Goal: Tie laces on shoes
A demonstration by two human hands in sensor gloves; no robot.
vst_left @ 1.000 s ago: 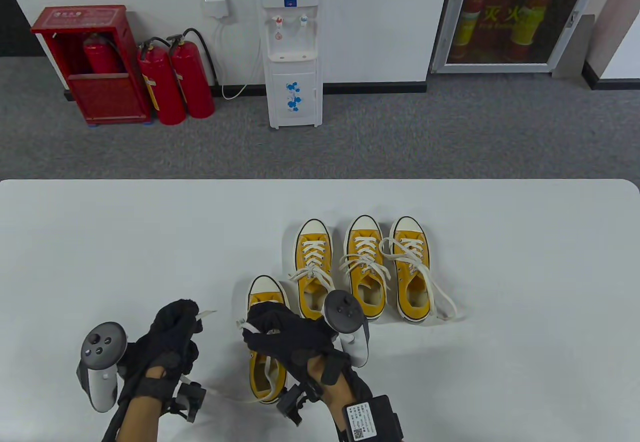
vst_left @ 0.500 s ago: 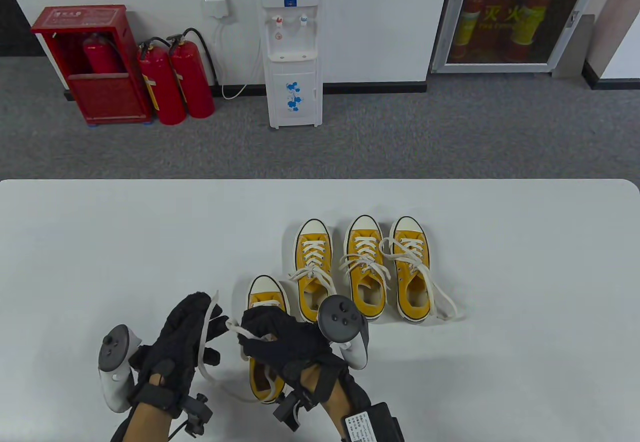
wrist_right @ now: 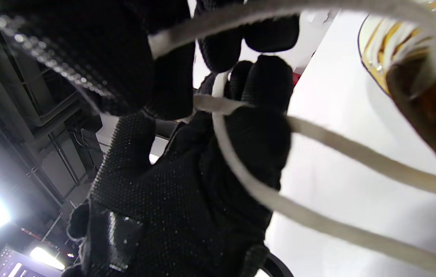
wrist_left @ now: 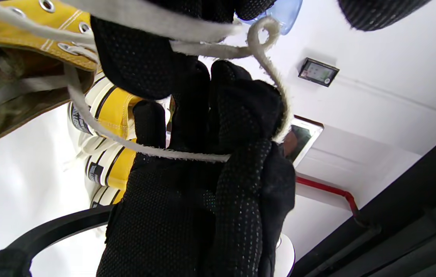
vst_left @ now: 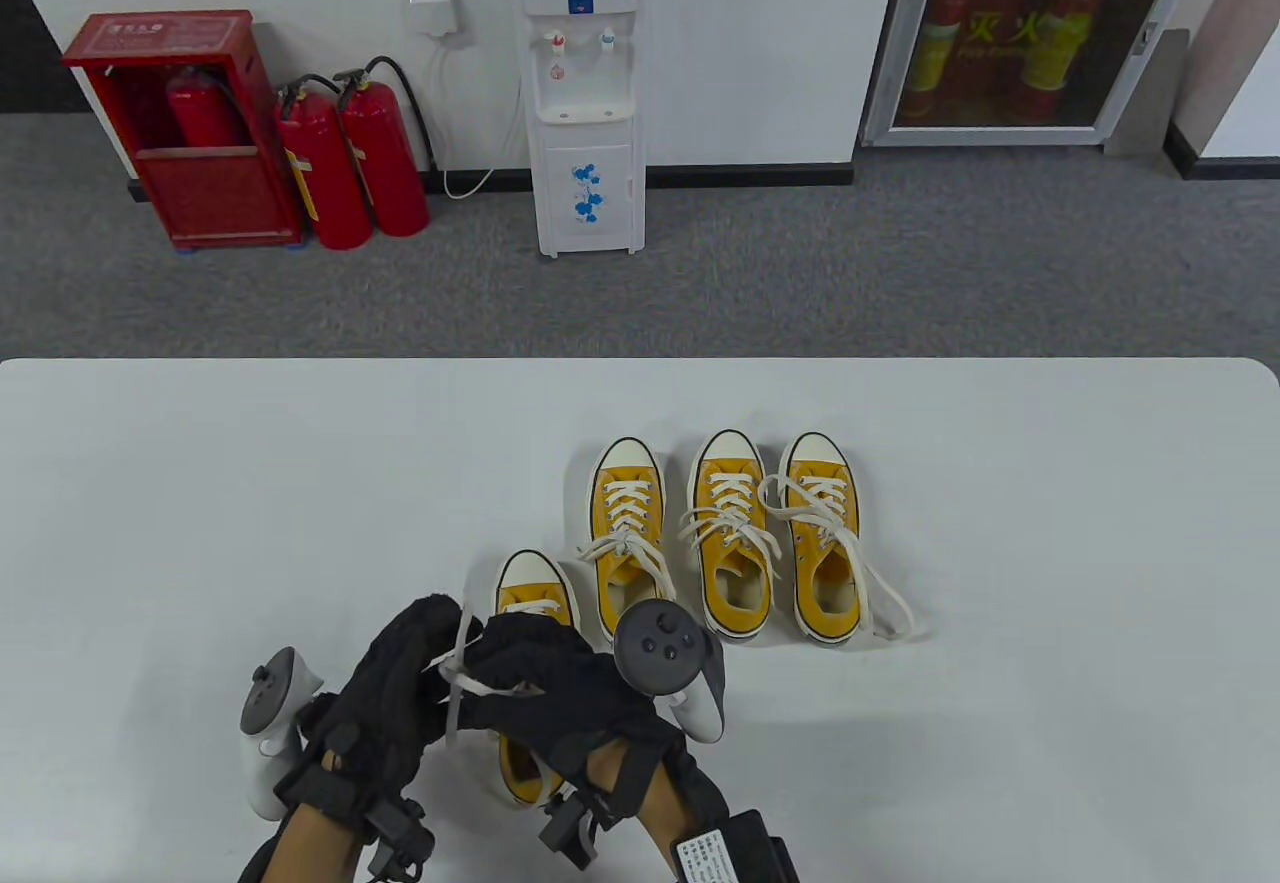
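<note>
A yellow canvas shoe [vst_left: 528, 591] with white laces lies nearest me, its heel end under my hands. My left hand [vst_left: 425, 658] and right hand [vst_left: 515, 658] meet above it, fingers curled, each holding a strand of the white lace [vst_left: 458, 683]. In the left wrist view the lace [wrist_left: 164, 153] runs from the shoe [wrist_left: 21, 34] across the right hand's glove [wrist_left: 222, 173] and curls over its knuckles. In the right wrist view one lace strand [wrist_right: 329, 136] stretches taut from the left glove [wrist_right: 202, 173] towards the shoe [wrist_right: 414, 65].
Three more yellow shoes stand in a row behind: a left one [vst_left: 626, 533], a middle one [vst_left: 733, 533] and a right one [vst_left: 822, 533] whose loose lace [vst_left: 890, 608] trails onto the white table [vst_left: 200, 483].
My left hand has moved right and forward with its lace strand until it touches the right hand. The right hand has shifted slightly left over the near shoe.
</note>
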